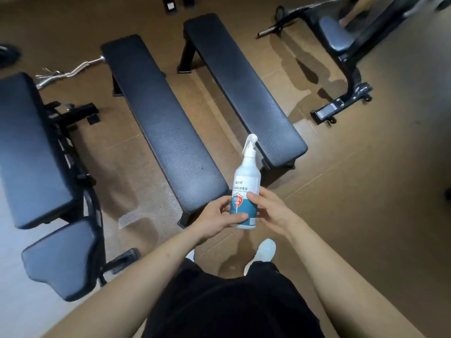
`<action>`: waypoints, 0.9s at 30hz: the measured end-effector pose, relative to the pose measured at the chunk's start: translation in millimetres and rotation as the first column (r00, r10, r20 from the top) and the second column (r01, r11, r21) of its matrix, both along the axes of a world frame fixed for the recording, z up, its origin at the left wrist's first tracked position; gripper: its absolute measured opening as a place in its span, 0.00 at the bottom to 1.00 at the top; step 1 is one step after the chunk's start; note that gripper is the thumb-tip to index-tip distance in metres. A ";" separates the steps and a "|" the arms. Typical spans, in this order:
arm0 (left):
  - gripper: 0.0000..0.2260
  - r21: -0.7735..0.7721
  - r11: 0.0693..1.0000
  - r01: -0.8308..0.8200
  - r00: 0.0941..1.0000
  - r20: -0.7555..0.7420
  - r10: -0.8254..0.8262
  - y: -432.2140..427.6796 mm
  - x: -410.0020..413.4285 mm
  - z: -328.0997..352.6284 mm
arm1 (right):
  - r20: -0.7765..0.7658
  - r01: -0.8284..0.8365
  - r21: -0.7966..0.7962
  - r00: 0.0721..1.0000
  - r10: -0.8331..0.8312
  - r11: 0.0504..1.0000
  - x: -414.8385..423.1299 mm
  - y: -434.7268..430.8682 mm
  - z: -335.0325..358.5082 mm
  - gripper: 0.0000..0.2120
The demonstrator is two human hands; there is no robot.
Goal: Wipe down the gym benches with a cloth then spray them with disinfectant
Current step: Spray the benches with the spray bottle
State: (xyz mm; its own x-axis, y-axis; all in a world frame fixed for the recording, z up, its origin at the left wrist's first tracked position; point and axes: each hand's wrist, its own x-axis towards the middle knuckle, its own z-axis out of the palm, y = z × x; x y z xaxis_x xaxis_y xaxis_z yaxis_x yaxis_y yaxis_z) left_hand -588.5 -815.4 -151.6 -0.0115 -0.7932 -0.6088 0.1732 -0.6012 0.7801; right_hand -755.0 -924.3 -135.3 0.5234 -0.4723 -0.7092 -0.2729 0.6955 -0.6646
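Your left hand (217, 215) and right hand (271, 211) both grip the spray bottle (246, 181) low down. Slide one up to the trigger (247, 145), aim at the bench (161, 118) just beyond your left hand, and mist evenly.

You have a single view, worn on your head: a wide-angle lens tipped forward and steeply down. Your black clothing (231, 306) at bottom centre lies nearest. The floor (366, 215) spreads across the frame, and the left flat bench (161, 123) and right flat bench (241, 89) recede toward top centre.
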 end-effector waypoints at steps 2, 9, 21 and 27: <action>0.23 0.007 0.998 0.063 0.997 0.053 -0.063 -24.0 -23.5 2.4 | 0.038 0.041 0.025 0.998 -0.042 0.999 -26.0 -18.3 -1.6 0.21; 0.14 0.030 0.893 -0.449 0.887 0.132 0.442 -138.6 -101.9 30.5 | -0.122 -0.055 -0.270 0.992 0.022 0.961 -133.9 -87.6 -1.1 0.28; 0.14 -0.004 0.821 -0.571 0.803 0.204 0.560 -259.3 -197.6 33.0 | -0.249 -0.190 -0.425 0.965 0.088 0.885 -184.5 -145.3 -4.2 0.33; 0.20 0.069 0.756 -0.651 0.756 0.139 0.639 -292.7 -176.2 12.5 | -0.246 -0.250 -0.378 0.955 0.164 0.891 -166.7 -188.4 2.3 0.27</action>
State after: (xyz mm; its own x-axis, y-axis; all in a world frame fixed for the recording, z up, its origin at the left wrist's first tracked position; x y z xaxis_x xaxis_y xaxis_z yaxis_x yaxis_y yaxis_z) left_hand -764.7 -1108.1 -139.1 0.5451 -0.5198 -0.6579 0.4748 -0.4553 0.7531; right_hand -921.7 -1112.7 -133.0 0.5067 -0.6351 -0.5830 -0.5391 0.2942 -0.7892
